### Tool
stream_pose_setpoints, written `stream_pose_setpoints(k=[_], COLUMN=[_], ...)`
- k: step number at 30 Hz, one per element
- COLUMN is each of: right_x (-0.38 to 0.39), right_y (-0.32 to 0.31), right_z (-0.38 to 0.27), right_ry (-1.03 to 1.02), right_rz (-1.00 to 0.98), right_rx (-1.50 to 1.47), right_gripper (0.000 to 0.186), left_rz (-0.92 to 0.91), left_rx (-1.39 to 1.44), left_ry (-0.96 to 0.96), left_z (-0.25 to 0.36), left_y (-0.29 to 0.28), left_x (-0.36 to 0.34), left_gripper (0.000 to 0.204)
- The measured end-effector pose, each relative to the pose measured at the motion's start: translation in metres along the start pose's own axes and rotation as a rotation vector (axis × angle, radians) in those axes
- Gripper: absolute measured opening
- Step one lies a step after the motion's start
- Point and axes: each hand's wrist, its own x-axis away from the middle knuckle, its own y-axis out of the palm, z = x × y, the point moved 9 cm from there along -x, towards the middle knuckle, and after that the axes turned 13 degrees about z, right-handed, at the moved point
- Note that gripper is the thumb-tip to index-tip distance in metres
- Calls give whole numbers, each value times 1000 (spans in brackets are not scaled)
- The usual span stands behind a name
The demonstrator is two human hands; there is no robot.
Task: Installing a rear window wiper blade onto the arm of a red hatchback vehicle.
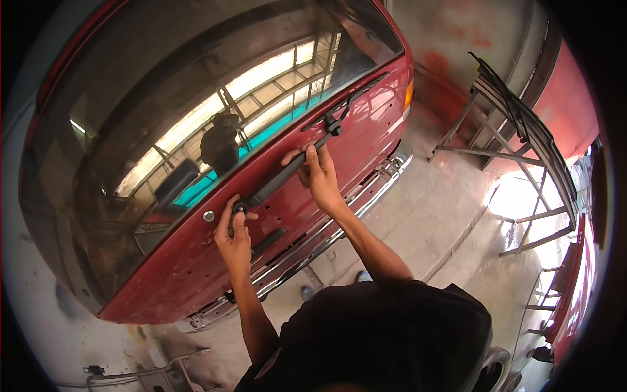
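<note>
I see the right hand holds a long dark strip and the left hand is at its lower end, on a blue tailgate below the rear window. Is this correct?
Not quite: the tailgate is red, as the head view shows. The right hand holds the long dark strip, the left hand at its lower end, below the rear window.

Item: long, narrow, dark grey strip [279, 178], matt in finish. Position: along the outer face of the red painted tailgate [307, 199], below the window glass. Long axis runs from 8 o'clock to 2 o'clock. Hands [319, 176] cover portions near both ends. Whether the strip is fastened or merely held cannot be determined.
</note>
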Motion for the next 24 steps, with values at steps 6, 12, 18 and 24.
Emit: stream_pose_setpoints(k=[6,12,18,24], right_x=[-30,-29,-12,3], right_y=[41,43,17,-3], right_z=[-17,-8,-3,1], right_ry=[-123,-30,-48,-48], right_rz=[-153,-185,-9,65], right_rx=[61,106,85,13], right_gripper=[24,26,24,22], left_rz=[-12,-1,12,8], left_rx=[-64,-28,-55,-24], left_ry=[29,21,30,10], left_z=[-1,-2,-1,-2], left_y=[0,0,-2,-1], left_x=[1,4,0,0], left_gripper=[33,34,34,34])
